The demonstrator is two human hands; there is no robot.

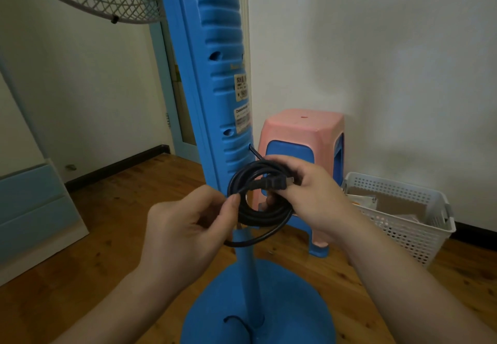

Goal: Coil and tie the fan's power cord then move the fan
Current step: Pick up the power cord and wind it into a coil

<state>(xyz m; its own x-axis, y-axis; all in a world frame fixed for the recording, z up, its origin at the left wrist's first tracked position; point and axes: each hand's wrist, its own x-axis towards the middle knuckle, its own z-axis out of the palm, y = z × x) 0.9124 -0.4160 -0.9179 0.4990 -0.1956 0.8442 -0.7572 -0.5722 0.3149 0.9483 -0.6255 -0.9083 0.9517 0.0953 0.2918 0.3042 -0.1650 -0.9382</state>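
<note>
1. The power cord is gathered into a round bundle of several loops, held in the air just in front of the fan column, a little above the round base.
2. The right hand closes around the right side of the coil, its fingers curled through the loops from behind. It also pins the plug across the bundle, probably so the free end cannot slip while the loops are kept stacked.
3. The left hand pinches the left edge of the coil between thumb and forefinger, fingers narrow and closed on the cord. Holding opposite sides seems meant to keep the ring flat and steady for tying.
4. One strand sags loose below the bundle, and a short length runs from the coil up to a hole in the column where the cord leaves the fan.
5. The cord is black, smooth and fairly stiff-looking; its loops lie close together and roughly equal. The plug is black with pale prongs pointing right.
6. I judge the coiling nearly done, the tie not yet made, and the fan not yet moved.
7. Far right, a pink stool and a white basket stand by the wall on the wooden floor.
</note>
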